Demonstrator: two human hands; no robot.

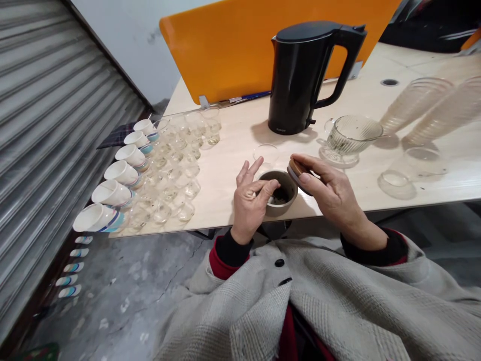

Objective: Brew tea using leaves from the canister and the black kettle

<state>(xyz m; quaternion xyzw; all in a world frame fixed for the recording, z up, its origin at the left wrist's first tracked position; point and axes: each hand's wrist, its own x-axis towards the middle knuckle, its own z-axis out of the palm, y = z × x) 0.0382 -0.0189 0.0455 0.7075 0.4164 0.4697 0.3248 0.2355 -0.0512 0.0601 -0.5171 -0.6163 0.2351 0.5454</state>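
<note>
Jar (282, 209), centre of frame: dark leaves (282, 197) contained. Left hand (251, 203): thumb and forefinger pressed together at the jar's mouth; anything pinched cannot be told. Lid (296, 171), right of jar: gripped by right hand (333, 193).

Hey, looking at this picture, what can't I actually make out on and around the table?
All in the head view:
1. Whether the left hand pinches anything: its own fingertips hide it.
2. Part of the inside of the pot: that hand covers it.
3. What the black kettle contains: its closed, opaque body hides it.
4. The far right cup stack: cut off by the right edge.
</note>
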